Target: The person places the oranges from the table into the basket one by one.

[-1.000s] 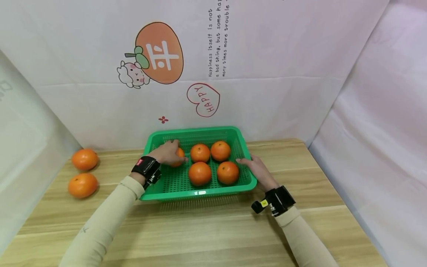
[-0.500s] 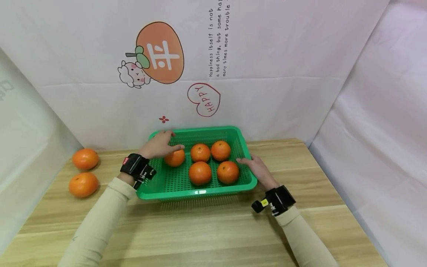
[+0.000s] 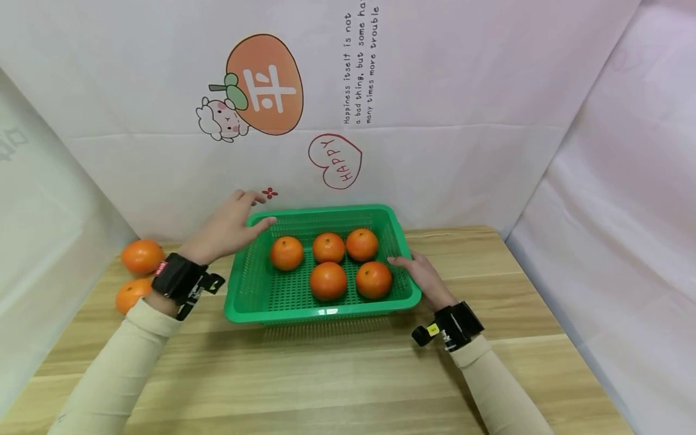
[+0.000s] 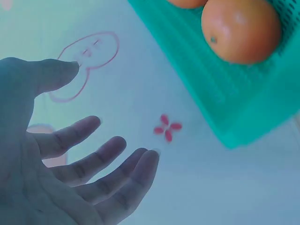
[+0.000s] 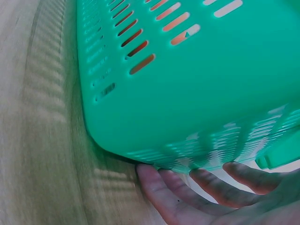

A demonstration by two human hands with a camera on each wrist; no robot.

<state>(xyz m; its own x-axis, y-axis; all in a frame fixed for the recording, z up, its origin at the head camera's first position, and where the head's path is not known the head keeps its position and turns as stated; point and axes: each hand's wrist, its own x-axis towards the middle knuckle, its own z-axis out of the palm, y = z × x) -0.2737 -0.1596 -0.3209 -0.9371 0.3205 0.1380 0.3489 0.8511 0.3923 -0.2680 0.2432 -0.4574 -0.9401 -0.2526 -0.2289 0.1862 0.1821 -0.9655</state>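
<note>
My left hand (image 3: 227, 227) hovers over the back left corner of the green plastic basket (image 3: 326, 313), holding nothing. In the left wrist view its fingers (image 4: 105, 157) are spread and slightly bent, apart from the basket. Several oranges (image 3: 328, 281) lie inside; a single orange (image 3: 286, 253) sits at the left, nearest that hand. At the basket's right side, my right hand (image 3: 426, 281) grips the wall, thumb over the rim. The right wrist view has its fingertips (image 5: 206, 178) against the outside of the slotted wall, low near the tabletop.
On the wooden table (image 3: 304, 386), left of the basket, are two more oranges: a rear orange (image 3: 142, 256) and a front orange (image 3: 132, 295) partly hidden by the left wrist. A white printed cloth (image 3: 446, 121) rises behind the basket, and white cloth hangs at both sides.
My left hand has let go of the left orange in the basket, lifted out and moved left and back. That orange stays in the basket. The right hand has kept its place.
</note>
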